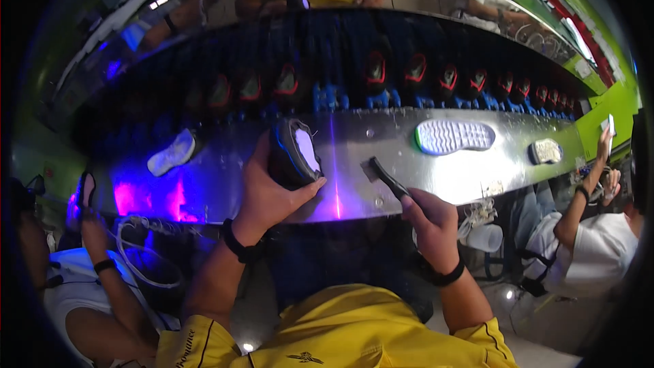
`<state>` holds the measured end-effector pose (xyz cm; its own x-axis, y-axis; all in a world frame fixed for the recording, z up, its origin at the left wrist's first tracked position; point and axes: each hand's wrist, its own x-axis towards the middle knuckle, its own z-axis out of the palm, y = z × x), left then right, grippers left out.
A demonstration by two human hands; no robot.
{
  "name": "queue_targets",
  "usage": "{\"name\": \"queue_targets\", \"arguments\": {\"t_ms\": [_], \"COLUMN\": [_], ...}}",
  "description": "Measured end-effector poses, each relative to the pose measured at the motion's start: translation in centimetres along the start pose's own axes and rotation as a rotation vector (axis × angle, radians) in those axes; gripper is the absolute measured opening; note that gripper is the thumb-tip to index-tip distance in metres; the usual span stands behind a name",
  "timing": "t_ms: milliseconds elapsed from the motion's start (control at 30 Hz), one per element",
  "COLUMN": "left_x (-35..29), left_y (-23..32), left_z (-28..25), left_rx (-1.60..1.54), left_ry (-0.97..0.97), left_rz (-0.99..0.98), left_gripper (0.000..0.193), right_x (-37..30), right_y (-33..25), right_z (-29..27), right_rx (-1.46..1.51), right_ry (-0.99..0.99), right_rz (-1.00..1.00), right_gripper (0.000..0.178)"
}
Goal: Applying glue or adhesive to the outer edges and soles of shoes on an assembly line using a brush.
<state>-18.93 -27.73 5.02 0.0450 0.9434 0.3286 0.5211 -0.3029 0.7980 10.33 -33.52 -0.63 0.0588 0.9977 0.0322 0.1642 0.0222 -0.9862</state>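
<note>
Shoe (285,160) in left hand (267,191), brush (387,176) in right hand (434,223).

Yellow shirt (354,317), bottom of frame: dark lettering on the sleeve (197,347) at lower left, small dark emblem (304,357) at bottom centre. Right hand, right of centre, clasps the brush handle; bristles point up-left, apart from the shoe. Left hand, left of centre, grips the dark shoe, pale underside facing right. Metal bench (354,194) beyond: pale soles (455,136) lie left and right. Upper frame: row of red-trimmed shoes (448,78).
</note>
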Motion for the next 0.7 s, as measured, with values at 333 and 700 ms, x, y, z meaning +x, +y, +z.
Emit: {"name": "queue_targets", "arguments": {"t_ms": [333,700], "left_x": [-10.0,-12.3], "left_y": [-1.3,-3.1], "left_z": [-0.1,0.4], "left_rx": [0.481,0.512], "left_ry": [0.004,0.077], "left_rz": [0.379,0.424], "left_gripper": [0.074,0.063], "right_x": [1.3,-0.8], "right_y": [2.4,3.3], "right_z": [5.5,8.6], "right_rx": [0.133,0.103], "right_ry": [-0.224,-0.224], "right_rz": [0.164,0.145], "right_gripper": [0.029,0.028]}}
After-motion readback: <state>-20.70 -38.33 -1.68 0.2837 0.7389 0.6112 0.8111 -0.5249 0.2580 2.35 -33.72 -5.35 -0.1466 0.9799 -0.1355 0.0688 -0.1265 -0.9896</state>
